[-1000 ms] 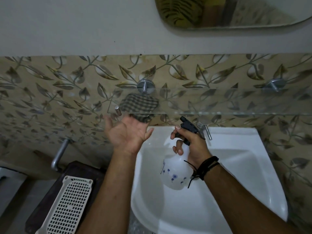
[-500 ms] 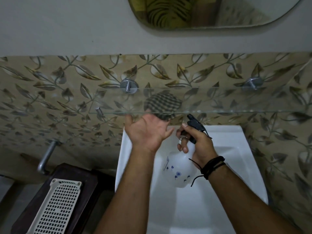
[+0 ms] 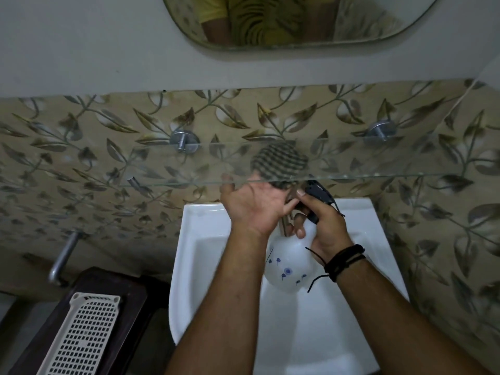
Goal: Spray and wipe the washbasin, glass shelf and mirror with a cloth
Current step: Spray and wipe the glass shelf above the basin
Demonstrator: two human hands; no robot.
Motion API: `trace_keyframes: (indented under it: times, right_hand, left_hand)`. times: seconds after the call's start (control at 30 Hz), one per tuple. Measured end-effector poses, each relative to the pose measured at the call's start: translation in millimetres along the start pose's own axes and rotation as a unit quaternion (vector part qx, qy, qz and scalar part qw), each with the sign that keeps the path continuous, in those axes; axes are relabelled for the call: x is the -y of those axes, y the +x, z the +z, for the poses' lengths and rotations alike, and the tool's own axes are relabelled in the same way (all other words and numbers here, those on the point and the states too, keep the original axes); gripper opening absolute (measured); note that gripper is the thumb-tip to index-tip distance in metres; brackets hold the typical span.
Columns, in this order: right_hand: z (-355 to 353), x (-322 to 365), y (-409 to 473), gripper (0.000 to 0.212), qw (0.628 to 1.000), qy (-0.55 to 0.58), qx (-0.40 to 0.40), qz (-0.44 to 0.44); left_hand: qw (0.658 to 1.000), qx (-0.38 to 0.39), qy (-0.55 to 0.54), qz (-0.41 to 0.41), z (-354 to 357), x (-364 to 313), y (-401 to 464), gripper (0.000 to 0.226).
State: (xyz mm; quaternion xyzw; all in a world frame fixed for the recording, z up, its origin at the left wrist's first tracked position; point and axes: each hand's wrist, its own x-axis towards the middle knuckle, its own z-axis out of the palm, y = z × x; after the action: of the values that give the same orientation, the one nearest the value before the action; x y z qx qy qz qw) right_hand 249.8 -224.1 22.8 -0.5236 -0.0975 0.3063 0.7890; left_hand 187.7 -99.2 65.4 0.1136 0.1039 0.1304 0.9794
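Observation:
A checked cloth [image 3: 278,161] is pressed against the glass shelf [image 3: 378,163], about midway between its two brackets. My left hand [image 3: 254,204] holds it there, palm turned up and fingers reaching under the glass, where they are blurred. My right hand [image 3: 322,228] grips a white spray bottle [image 3: 286,269] with blue flowers and a black trigger head, right beside the left hand. Both hands hover over the white washbasin [image 3: 205,253]. The mirror [image 3: 297,20] hangs on the wall above, cut off by the frame's top.
Two metal brackets [image 3: 184,139] [image 3: 381,128] fix the shelf to the leaf-patterned tiles. A white perforated basket [image 3: 86,334] lies on a dark stool [image 3: 127,293] left of the basin. A metal pipe [image 3: 63,255] sticks out of the wall at lower left.
My left hand has slid the cloth rightward along the shelf, from the left bracket to the middle. The right hand with the bottle now sits closer to it.

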Motion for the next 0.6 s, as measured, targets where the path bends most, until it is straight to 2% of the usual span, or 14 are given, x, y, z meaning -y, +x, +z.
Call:
trace_keyframes:
  times: [0.1,0.23,0.33,0.4,0.47,0.6]
  right_hand:
    - [-12.7,7.8,-1.0,0.027,1.000,0.004,-0.008,0.013]
    - [-31.3,17.4,-1.2,0.026,0.999,0.013,-0.020,0.024]
    - [-43.8,21.5,-4.6,0.025,0.999,0.011,-0.030,0.016]
    - [-52.5,23.8,-6.7,0.021,0.999,0.013,-0.039,0.007]
    - [-60.3,25.1,-7.1,0.018,0.999,0.020,-0.043,0.003]
    - [-80.6,28.3,-7.3,0.024,0.999,0.033,-0.041,0.011]
  left_hand:
    - [0.998,-0.051,-0.021,0.029,-4.7,-4.7,-3.1,0.084]
    - [0.990,-0.052,-0.044,0.125,-18.4,-25.7,-25.5,0.087]
    - [0.987,-0.050,-0.040,0.150,-17.5,-18.0,-22.9,0.091]
    - [0.990,-0.043,-0.057,0.120,-0.9,4.6,-14.1,0.089]
    - [0.997,-0.055,-0.027,0.056,14.6,34.3,-3.5,0.087]
    - [0.999,-0.035,0.006,-0.040,26.3,76.0,7.5,0.106]
